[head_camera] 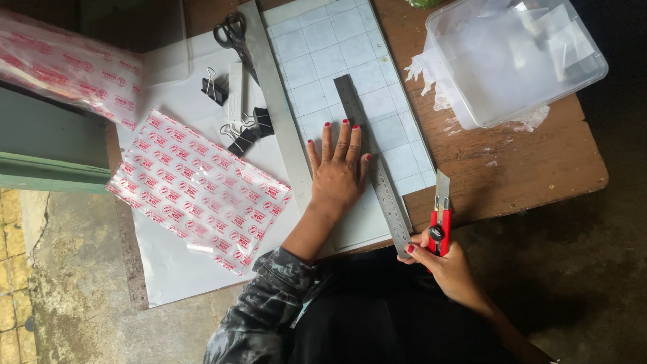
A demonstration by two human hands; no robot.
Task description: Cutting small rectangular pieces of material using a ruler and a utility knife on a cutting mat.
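The steel ruler (375,165) lies slantwise on the pale gridded cutting mat (323,54), its near end reaching past the mat's front edge toward the person. The left hand (339,168) presses flat just beside the ruler on its left, fingers (325,145) spread and released, grasping nothing, the thumb touching the ruler's edge. At the ruler's near end the right hand (441,259) is clenched around a red utility knife (440,219), blade extended and pointing away from the body, off the ruler's right side and apart from the mat. A long grey metal straightedge (273,94) runs along the mat's left edge, well left of the ruler. Beyond it lie black binder clips (239,138), scissors (231,32) and red-printed clear plastic bags (195,189) on a white sheet (168,263). Right of the ruler, further back on the brown worktop (526,162), sits a clear plastic tub (512,61) with torn white scraps beside it. The risk, as I judge it, lies in the hold: the palm bears mostly on the mat, not on the ruler, so the ruler could skid if the blade pushes against it, spoiling the line. The thumb so close to the edge could be nicked if the blade climbs over the steel.
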